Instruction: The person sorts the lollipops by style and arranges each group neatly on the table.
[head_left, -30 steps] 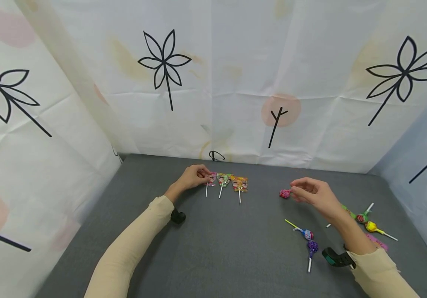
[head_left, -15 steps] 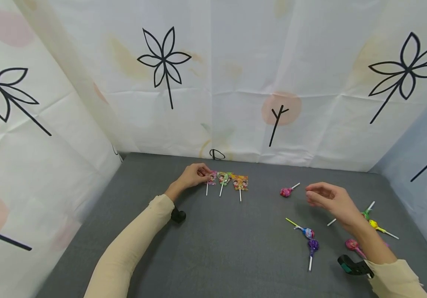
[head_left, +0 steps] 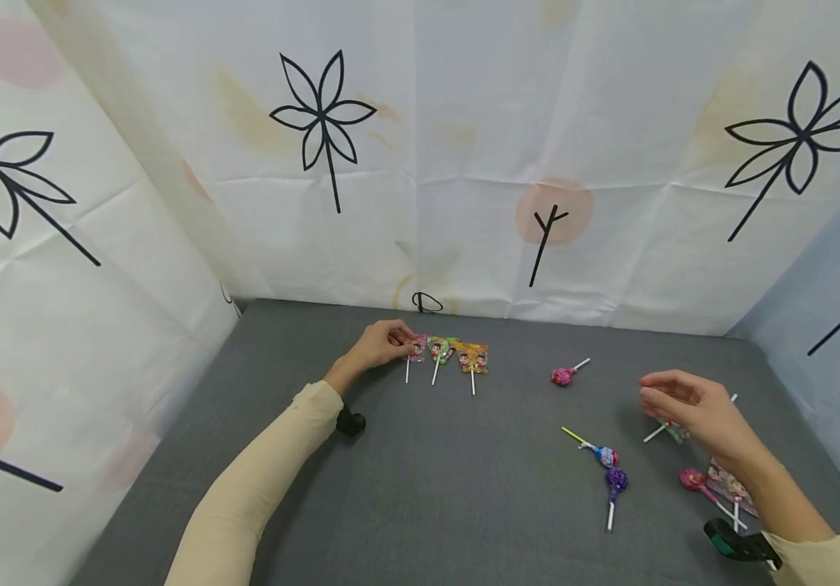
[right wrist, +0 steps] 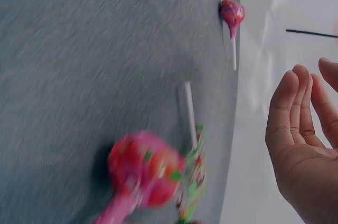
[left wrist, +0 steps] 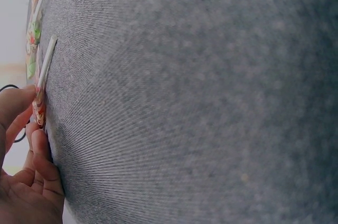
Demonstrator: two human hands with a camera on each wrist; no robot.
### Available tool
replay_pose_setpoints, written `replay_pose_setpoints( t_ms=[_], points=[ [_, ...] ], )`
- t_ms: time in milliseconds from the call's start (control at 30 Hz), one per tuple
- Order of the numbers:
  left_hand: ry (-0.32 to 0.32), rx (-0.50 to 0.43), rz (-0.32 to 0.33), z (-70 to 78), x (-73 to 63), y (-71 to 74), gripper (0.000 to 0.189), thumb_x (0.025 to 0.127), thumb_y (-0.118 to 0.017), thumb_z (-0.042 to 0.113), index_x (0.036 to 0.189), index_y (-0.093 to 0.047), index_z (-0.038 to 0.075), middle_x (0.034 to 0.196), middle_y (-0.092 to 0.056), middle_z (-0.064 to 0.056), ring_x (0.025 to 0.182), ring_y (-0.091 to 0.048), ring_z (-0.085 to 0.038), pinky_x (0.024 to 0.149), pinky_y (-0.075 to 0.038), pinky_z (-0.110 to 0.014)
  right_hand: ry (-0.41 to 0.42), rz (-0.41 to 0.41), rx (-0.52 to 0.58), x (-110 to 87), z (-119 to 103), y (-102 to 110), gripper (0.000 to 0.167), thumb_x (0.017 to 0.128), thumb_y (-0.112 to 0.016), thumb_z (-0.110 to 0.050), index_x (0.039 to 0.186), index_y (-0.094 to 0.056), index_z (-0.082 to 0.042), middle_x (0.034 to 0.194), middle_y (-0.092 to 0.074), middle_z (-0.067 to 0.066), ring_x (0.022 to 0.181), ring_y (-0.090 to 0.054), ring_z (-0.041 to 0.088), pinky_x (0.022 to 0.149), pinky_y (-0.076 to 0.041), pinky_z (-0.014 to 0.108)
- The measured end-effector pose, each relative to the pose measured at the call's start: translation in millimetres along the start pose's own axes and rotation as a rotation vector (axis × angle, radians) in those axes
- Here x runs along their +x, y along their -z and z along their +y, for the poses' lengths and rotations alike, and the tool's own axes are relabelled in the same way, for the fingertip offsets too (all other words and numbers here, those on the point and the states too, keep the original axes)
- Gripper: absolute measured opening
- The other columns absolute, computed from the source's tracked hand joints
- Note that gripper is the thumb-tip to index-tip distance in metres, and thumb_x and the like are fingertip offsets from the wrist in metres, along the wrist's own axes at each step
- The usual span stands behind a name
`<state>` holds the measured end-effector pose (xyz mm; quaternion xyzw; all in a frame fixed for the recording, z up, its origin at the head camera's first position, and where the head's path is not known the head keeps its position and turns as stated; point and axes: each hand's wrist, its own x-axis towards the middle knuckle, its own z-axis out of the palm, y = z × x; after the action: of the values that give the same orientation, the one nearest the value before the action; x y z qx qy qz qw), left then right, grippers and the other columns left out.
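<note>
My left hand (head_left: pixel 378 346) pinches the wrapper edge of a pink flat-wrapped lollipop (head_left: pixel 417 349) at the back of the table. Its white stick (left wrist: pixel 47 60) juts out past the thumb in the left wrist view. Beside it lie a green-wrapped lollipop (head_left: pixel 440 350) and an orange-wrapped lollipop (head_left: pixel 473 358), side by side in a row with sticks toward me. Over on the right, my right hand (head_left: pixel 702 411) hovers with loosely bent fingers and nothing in them. Under it is another green flat-wrapped lollipop (right wrist: pixel 195 182), partly hidden in the head view.
A round pink lollipop (head_left: pixel 562 376) lies alone at the back right. Nearer are a blue lollipop (head_left: pixel 606 456) and a purple lollipop (head_left: pixel 616 480), touching. By the right forearm lie a pink-red round lollipop (head_left: pixel 693 478) and a pink flat-wrapped one (head_left: pixel 729 482). Patterned cloth (head_left: pixel 464 244) walls the grey table.
My right hand has drawn away from the round pink lollipop, moving right and toward me, leaving it on the table. My left hand stays at the pink flat-wrapped lollipop.
</note>
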<state>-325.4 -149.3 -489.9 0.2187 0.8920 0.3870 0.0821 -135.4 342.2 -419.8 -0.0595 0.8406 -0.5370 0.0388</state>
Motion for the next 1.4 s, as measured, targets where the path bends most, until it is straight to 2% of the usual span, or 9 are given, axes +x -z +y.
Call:
replay_pose_setpoints(
  t_ms=[200,400,500,600,700,967,1033,1233,1400],
  points=[
    [-0.003,0.008,0.004,1.4,0.1,-0.1,0.018,0.094,-0.076,0.013,0.110,-0.074,0.006,0.092,-0.066,-0.003,0.084,-0.063,-0.018,0.078,-0.051,-0.037,-0.050,0.032,-0.068,-15.0,7,16,0.027,0.106,-0.060,-0.015,0.127,-0.062,0.001,0.108,-0.072,0.000,0.093,-0.070,0.015,0.076,-0.056,0.030],
    [-0.012,0.009,0.008,3.2,-1.7,0.4,0.017,0.094,-0.075,0.012,0.110,-0.074,0.005,0.091,-0.067,-0.003,0.083,-0.063,-0.019,0.077,-0.051,-0.038,-0.080,0.067,-0.050,-30.1,18,31,0.020,0.105,-0.059,-0.012,0.123,-0.066,-0.005,0.107,-0.071,-0.011,0.091,-0.069,0.009,0.073,-0.056,0.028],
    [-0.016,0.004,0.009,3.8,-2.4,0.8,0.017,0.094,-0.075,0.012,0.110,-0.074,0.004,0.090,-0.067,-0.002,0.082,-0.063,-0.019,0.076,-0.051,-0.038,-0.106,0.082,-0.026,-38.7,26,37,0.017,0.105,-0.059,-0.010,0.120,-0.068,-0.008,0.105,-0.071,-0.012,0.090,-0.068,0.008,0.071,-0.056,0.029],
    [-0.019,-0.003,0.009,4.7,-2.9,1.2,0.018,0.094,-0.076,0.012,0.110,-0.074,0.004,0.091,-0.067,-0.003,0.083,-0.064,-0.019,0.077,-0.052,-0.038,-0.129,0.095,-0.026,-47.1,34,41,0.016,0.104,-0.060,-0.010,0.117,-0.069,-0.006,0.102,-0.071,-0.013,0.089,-0.068,0.007,0.070,-0.056,0.028],
    [-0.021,-0.010,0.008,5.1,-2.9,1.6,0.018,0.094,-0.076,0.012,0.110,-0.074,0.004,0.092,-0.067,-0.004,0.084,-0.064,-0.020,0.078,-0.052,-0.039,-0.151,0.122,-0.075,-54.4,42,44,0.020,0.103,-0.063,-0.012,0.117,-0.067,0.001,0.101,-0.070,-0.015,0.088,-0.067,0.003,0.069,-0.055,0.026],
    [-0.019,0.003,0.005,3.3,-2.2,1.5,0.018,0.094,-0.075,0.012,0.110,-0.074,0.004,0.092,-0.067,-0.004,0.084,-0.064,-0.019,0.078,-0.052,-0.038,-0.205,0.195,-0.278,-70.9,58,55,0.035,0.101,-0.068,-0.020,0.117,-0.063,0.010,0.095,-0.065,-0.020,0.082,-0.061,-0.005,0.064,-0.051,0.023],
    [-0.020,0.004,0.005,2.5,-2.1,1.3,0.017,0.094,-0.075,0.012,0.110,-0.074,0.004,0.093,-0.067,-0.004,0.085,-0.065,-0.020,0.078,-0.052,-0.039,-0.222,0.197,-0.323,-72.6,61,58,0.041,0.102,-0.067,-0.022,0.119,-0.060,0.015,0.097,-0.065,-0.015,0.080,-0.059,-0.006,0.063,-0.051,0.023],
    [-0.018,0.009,0.007,0.0,-0.6,0.4,0.018,0.095,-0.075,0.014,0.111,-0.074,0.006,0.094,-0.068,-0.004,0.086,-0.065,-0.019,0.079,-0.052,-0.038,-0.272,0.194,-0.401,-76.8,72,63,0.047,0.102,-0.066,-0.022,0.123,-0.055,0.019,0.107,-0.066,0.023,0.076,-0.054,-0.010,0.060,-0.050,0.023],
    [-0.024,-0.006,0.004,-0.4,-0.7,0.1,0.018,0.095,-0.075,0.013,0.111,-0.074,0.005,0.095,-0.068,-0.004,0.086,-0.066,-0.020,0.079,-0.052,-0.039,-0.277,0.163,-0.429,-82.2,83,65,0.054,0.098,-0.072,-0.024,0.125,-0.053,0.019,0.109,-0.064,0.027,0.076,-0.053,-0.010,0.061,-0.050,0.023]
  ],
)
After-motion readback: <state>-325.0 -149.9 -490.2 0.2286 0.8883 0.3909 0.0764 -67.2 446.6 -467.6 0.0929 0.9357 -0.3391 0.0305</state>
